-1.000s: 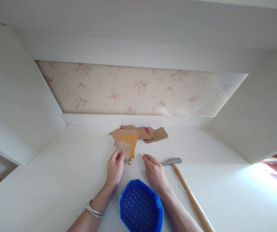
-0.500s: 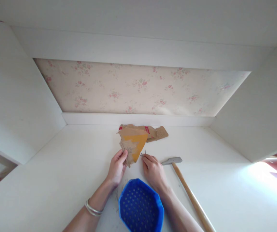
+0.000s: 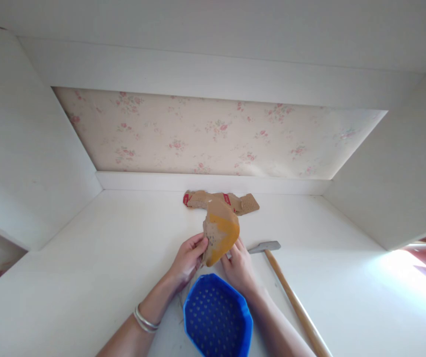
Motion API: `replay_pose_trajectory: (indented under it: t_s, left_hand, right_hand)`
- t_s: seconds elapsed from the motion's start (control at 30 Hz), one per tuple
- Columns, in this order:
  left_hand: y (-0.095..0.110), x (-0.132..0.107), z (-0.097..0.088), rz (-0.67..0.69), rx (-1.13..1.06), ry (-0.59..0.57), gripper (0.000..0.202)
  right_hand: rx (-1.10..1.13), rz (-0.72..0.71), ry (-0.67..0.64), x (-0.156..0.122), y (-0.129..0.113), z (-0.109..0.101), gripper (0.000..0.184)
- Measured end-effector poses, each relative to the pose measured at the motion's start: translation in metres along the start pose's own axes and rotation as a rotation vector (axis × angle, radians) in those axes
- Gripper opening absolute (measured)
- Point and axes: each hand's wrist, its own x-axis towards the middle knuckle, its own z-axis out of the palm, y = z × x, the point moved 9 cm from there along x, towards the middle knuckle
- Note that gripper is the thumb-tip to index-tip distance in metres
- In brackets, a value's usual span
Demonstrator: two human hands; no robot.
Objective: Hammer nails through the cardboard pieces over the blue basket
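Between my hands is a torn piece of brown cardboard [image 3: 223,230] with an orange patch and a ragged lower left side dotted with dark specks. My left hand [image 3: 189,258] pinches its left edge, thumb on top. My right hand [image 3: 238,263] is at the right edge, its fingers curled and partly hidden behind the cardboard. What those fingertips hold does not show. Just below the hands stands a blue octagonal tray [image 3: 216,315] with a dotted bottom. A hammer [image 3: 291,297] with a flat metal head and wooden handle lies right of my right hand.
More torn cardboard [image 3: 249,203] with red print lies against the back ledge [image 3: 153,182]. White panels rise on both sides of the white surface [image 3: 131,238], and floral wallpaper [image 3: 183,134] covers the back. Small debris is scattered left of the tray.
The cardboard has shifted right and turned, now overlapping my right fingertips. My left hand moved right with it. Thin dark metal bits seen at my right fingertips earlier are now hidden.
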Motion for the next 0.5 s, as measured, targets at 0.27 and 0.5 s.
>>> replay_pose_trajectory:
  t_s: [0.27,0.5]
  left_hand:
    - [0.006,-0.001,-0.006,0.040,0.025,0.056,0.044]
    - [0.000,0.002,-0.008,-0.023,0.009,0.073,0.047]
  right_hand:
    - [0.097,0.003,-0.095,0.003,-0.010,-0.001,0.017]
    - [0.208,0.099,-0.135,0.001,0.014,0.009,0.021]
